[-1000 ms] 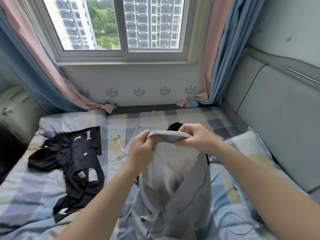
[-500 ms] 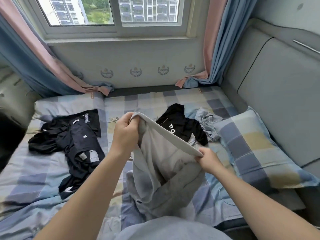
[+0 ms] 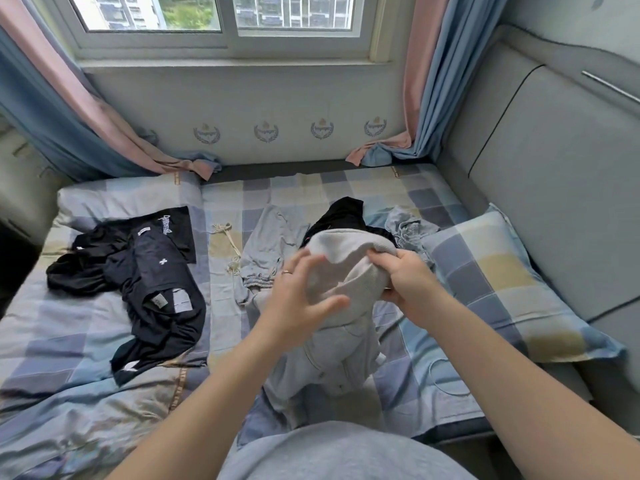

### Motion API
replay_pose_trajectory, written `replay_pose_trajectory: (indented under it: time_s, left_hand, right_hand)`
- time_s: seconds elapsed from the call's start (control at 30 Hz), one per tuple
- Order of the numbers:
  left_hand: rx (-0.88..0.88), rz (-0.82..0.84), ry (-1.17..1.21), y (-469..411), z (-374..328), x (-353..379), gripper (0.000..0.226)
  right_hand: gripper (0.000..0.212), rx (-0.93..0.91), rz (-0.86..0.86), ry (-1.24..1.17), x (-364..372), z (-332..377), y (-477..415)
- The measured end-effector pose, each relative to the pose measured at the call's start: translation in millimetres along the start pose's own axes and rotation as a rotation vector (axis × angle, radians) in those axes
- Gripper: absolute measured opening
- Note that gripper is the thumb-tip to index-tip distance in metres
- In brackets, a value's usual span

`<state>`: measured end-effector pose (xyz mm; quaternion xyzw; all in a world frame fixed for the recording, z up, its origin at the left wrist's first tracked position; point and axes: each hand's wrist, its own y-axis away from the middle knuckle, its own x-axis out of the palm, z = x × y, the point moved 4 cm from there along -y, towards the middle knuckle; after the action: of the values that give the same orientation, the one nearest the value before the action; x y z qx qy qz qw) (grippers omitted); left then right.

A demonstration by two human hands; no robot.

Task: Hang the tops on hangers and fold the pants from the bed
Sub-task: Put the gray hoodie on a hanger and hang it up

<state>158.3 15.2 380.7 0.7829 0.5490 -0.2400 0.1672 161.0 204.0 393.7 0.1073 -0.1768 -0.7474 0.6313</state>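
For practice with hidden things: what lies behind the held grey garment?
A black top shows behind the grey garment, on the checked sheet. Its near part is covered, so its full shape is unseen.

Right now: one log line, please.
left hand: open, at grey garment | right hand: grips it | black clothes: lying on bed

Left hand [image 3: 298, 296] splayed, right hand [image 3: 405, 282] curled in a grip

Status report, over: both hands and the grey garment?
Left hand open, at the grey garment. Right hand grips its ribbed edge. Black top lies behind it.
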Motion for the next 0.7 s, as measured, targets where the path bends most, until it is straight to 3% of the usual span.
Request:
replay_pose_trajectory:
  time_s: [0.07, 0.13, 0.2, 0.37, 0.43, 0.7]
  left_hand:
    - [0.036, 0.177, -0.004, 7.9, -0.7, 14.5, 0.053]
    - [0.042, 0.244, 0.033, 12.8, -0.7, 23.0, 0.041]
    - [0.054, 0.214, 0.024, 10.9, -0.8, 22.8, 0.029]
    - [0.136, 0.171, -0.290, 6.5, 11.3, 11.4, 0.026]
    - [0.157, 0.119, -0.294, 6.4, 15.1, 5.3, 0.023]
    - [0.044, -0.034, 0.183, -4.4, -2.3, -22.5, 0.032]
  right_hand:
    - [0.018, -0.029, -0.011, -0.052, 2.3, 10.4, 6.9]
    - [0.023, -0.062, -0.012, -0.062, 4.7, 19.2, 12.0]
    - [0.024, -0.084, -0.010, -0.044, 5.7, 25.6, 14.3]
    - [0.017, -0.080, -0.103, -0.077, -8.3, 33.7, 10.4]
    - [0.017, -0.086, -0.093, -0.070, -12.8, 33.4, 10.0]
    - [0.016, -0.112, 0.036, -0.072, -19.8, 25.9, 16.5]
